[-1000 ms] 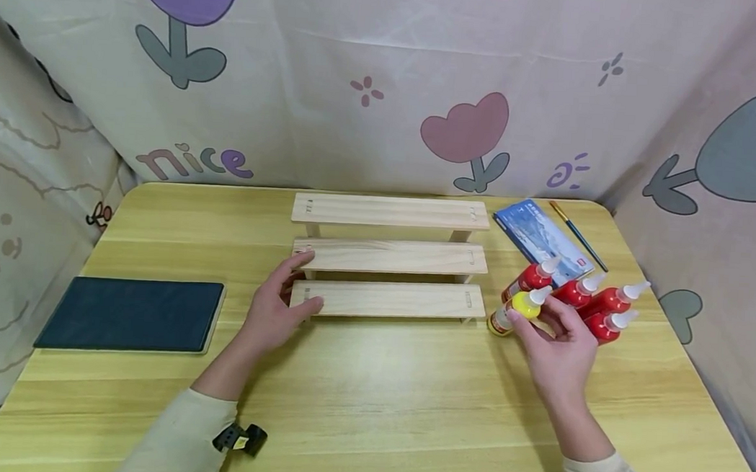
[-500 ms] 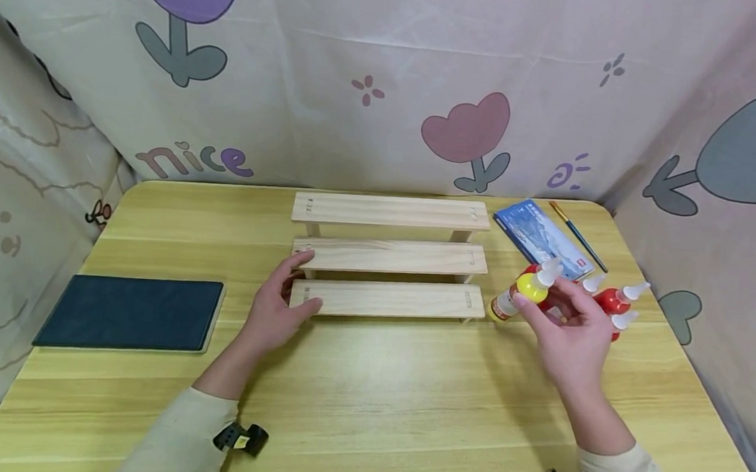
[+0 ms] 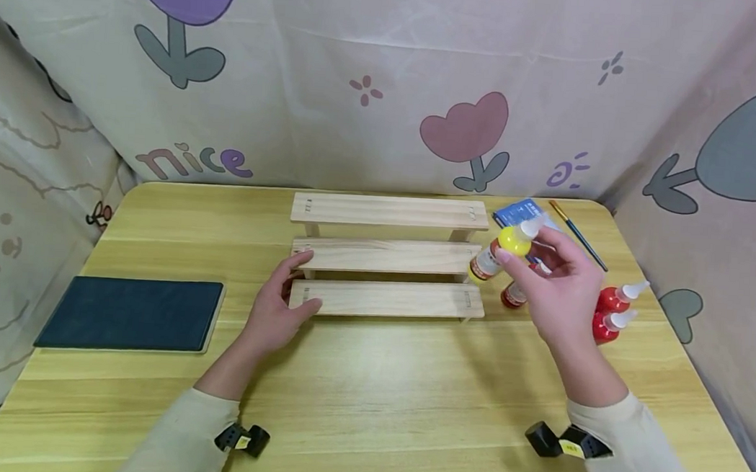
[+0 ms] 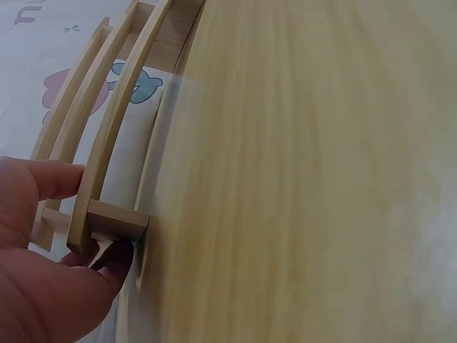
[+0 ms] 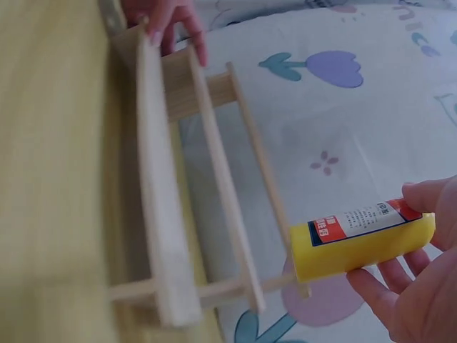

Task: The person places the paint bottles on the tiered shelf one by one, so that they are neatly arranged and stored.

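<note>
A small three-step shelf (image 3: pixel 390 299) of pale wood stands at the middle of the table. My left hand (image 3: pixel 275 305) holds its left end, thumb on the lowest step and a finger at the middle one. In the left wrist view the fingers (image 4: pixel 61 179) wrap the end of the wood. My right hand (image 3: pixel 568 294) pinches a yellow paint bottle (image 3: pixel 485 262) with a white nozzle near its top. The bottle is raised and tilted, its base overlapping the shelf's right end in the head view. Its label (image 5: pixel 364 220) shows in the right wrist view.
Two red paint bottles (image 3: pixel 614 299) stand right of my right hand; another red bottle (image 3: pixel 514 295) is partly hidden behind it. A blue flat box (image 3: pixel 516 211) and a paintbrush (image 3: pixel 579 236) lie at the back right. A dark rectangular pad (image 3: pixel 131 315) lies at the left.
My right hand has lifted the yellow paint bottle from beside the red ones and carried it up and left toward the shelf. My left hand has stayed on the shelf's left end.
</note>
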Available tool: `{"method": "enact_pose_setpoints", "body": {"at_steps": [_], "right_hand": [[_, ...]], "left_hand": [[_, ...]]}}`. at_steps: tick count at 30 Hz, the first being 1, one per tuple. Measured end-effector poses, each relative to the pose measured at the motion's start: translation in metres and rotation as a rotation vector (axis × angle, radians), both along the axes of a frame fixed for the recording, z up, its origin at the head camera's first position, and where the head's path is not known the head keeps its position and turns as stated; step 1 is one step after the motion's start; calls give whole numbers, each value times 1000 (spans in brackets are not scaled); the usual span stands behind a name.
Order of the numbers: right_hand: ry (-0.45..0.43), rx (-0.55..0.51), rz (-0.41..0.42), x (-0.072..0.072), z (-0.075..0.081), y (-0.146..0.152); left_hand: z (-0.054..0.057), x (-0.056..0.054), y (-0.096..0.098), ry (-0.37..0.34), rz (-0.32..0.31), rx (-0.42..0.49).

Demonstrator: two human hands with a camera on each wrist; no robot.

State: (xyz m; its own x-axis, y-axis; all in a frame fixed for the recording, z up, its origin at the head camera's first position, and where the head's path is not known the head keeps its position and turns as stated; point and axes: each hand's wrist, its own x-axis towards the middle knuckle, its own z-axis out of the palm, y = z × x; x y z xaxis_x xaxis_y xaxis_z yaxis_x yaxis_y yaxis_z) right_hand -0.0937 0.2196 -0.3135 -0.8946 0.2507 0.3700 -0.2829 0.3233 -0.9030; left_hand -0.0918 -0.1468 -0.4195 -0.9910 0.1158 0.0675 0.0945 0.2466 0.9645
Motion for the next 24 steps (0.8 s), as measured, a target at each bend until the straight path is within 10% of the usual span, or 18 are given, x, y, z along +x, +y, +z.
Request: {"method": "enact_pose_setpoints", "body": {"at_steps": [24], "right_hand": [[170, -92, 328, -80, 29, -100]], "left_hand": [[-3, -2, 0, -18, 5, 43]]}}
